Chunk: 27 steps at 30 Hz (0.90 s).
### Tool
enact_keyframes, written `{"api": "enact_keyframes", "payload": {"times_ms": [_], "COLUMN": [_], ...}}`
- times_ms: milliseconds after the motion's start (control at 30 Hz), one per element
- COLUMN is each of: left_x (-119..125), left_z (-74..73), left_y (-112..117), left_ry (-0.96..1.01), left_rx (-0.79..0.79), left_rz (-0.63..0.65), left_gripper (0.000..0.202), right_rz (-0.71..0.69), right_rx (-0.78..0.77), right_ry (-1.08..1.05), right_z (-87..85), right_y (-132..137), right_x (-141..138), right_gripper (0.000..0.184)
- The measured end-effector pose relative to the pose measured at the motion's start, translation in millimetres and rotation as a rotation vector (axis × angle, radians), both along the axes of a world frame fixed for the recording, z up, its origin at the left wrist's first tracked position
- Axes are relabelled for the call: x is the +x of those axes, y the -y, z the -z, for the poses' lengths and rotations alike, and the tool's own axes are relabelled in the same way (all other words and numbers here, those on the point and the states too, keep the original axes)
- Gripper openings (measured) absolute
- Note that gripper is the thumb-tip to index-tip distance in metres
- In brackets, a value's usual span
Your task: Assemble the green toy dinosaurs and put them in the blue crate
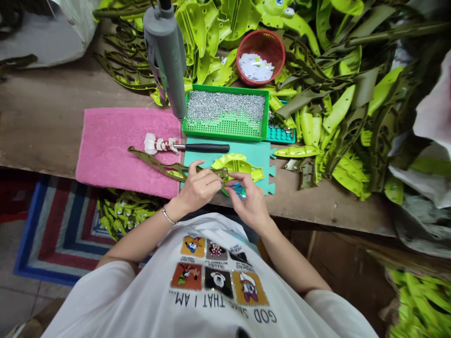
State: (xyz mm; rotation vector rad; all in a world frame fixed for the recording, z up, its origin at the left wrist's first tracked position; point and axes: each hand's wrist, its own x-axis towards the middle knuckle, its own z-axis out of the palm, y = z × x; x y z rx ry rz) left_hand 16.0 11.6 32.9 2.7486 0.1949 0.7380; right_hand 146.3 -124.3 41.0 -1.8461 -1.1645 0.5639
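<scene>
At this long wooden workbench point(45, 98), heaps of yellow-green and olive plastic pieces point(338, 94) cover the far side and the right side, and the right edge of the heaps is cut off by the view. A pink towel point(105, 150) lies on the bench, and its front edge hangs a little over. Behind it a grey glue gun point(165, 56) hangs upright, and its top goes out of the view. Beside it stands a green tray point(225, 112) full of small silver metal pieces, and farther back is a red basket point(260, 56) with white bits inside.

On a teal foam mat point(260, 159) lies a yellow-green plastic piece point(237, 166). A black-handled tool point(206, 148) rests between towel and mat, with a white and red wrapped object point(158, 144) at its tip.

The person's left hand point(199, 188) grips an olive-green plastic strip point(155, 162) with bent fingers, over the mat's front edge. The right hand point(248, 204) is just beside it, its fingers curled over a small shiny blue-green piece point(239, 190). The fingers hide this piece, so I cannot tell if they really grasp it.
</scene>
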Motion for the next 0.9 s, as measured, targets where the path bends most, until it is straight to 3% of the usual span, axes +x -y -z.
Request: {"api": "enact_keyframes", "payload": {"times_ms": [333, 567, 900], "left_x": [1, -5, -10], "left_z": [2.6, 4.2, 10.4], "left_y": [2, 7, 18], "left_ry": [0.022, 0.095, 0.118], "left_rx": [-0.129, -0.146, -0.166], "left_rz": [-0.005, -0.141, -0.152], "left_gripper": [0.007, 0.019, 0.042], "right_rz": [0.112, 0.102, 0.124], "right_rx": [0.175, 0.157, 0.163], "right_ry": [0.506, 0.553, 0.62], "right_z": [15.0, 17.9, 18.2], "right_y": [0, 0, -4], "right_x": [-9, -10, -16], "right_gripper": [0.024, 0.029, 0.03]}}
